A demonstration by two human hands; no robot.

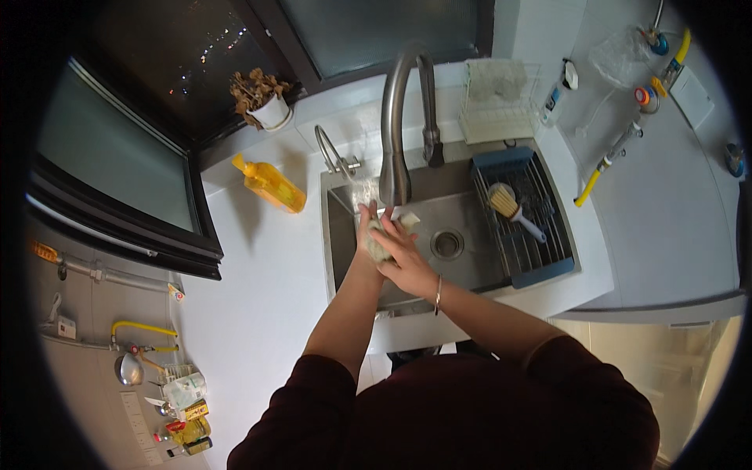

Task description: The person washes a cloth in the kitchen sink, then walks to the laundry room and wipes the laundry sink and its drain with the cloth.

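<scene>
Both hands are together over the left part of a stainless steel sink [479,214], under the head of a tall pull-down faucet [395,182]. A pale, crumpled cloth [376,247] is pressed between them, and a corner of it sticks out past the right fingers. My left hand [363,229] is under and beside the cloth, partly hidden by it. Over the top lies my right hand [406,257], its fingers spread across the cloth; a bracelet [438,294] circles that wrist. Whether water runs from the faucet I cannot tell.
A blue-ended drying rack [543,281] holds a brush [517,212] at the sink's right. A small curved tap [330,150] stands behind. On the left counter is a yellow soap bottle [273,187]. The open window sash [129,158] juts over that counter. A wire rack [470,126] stands behind the sink.
</scene>
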